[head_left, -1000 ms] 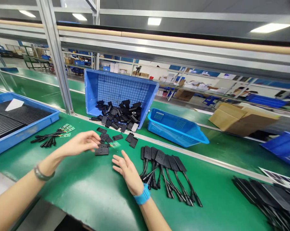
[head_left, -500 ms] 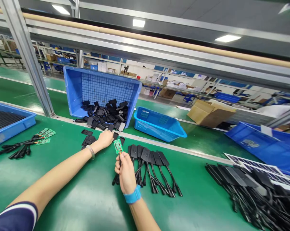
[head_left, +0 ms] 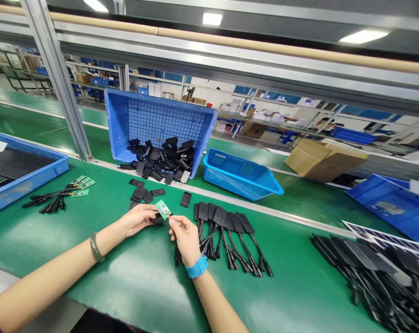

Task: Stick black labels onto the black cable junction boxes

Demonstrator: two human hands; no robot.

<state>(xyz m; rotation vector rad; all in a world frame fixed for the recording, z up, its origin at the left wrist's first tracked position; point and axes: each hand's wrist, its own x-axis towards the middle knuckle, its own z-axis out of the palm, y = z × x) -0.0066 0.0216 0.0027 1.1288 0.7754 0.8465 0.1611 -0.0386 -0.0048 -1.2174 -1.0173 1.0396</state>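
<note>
My right hand [head_left: 186, 238] pinches a small green circuit board [head_left: 162, 209] by its wired end, and its black cable hangs below the fist. My left hand [head_left: 140, 220] has closed its fingers on a black plastic case half [head_left: 157, 219], right under the board and partly hidden by it. Just beyond, loose black case pieces [head_left: 138, 194] lie in a small heap, and a single open case half [head_left: 185, 199] rests to their right. Beside my right hand is a row of closed black cases with cables [head_left: 220, 216].
A blue bin [head_left: 160, 99] on its side spills black case parts. Right of it stands a blue basket [head_left: 244, 182]. Wired circuit boards [head_left: 80, 185] lie left near a blue tray [head_left: 53, 169]. Black cabled units [head_left: 365, 263] are piled at right, before a blue crate [head_left: 386, 203].
My left hand has drawn back from the parts by the bin and now holds a case half under the board. The right hand keeps the board. The whole view has shifted slightly.
</note>
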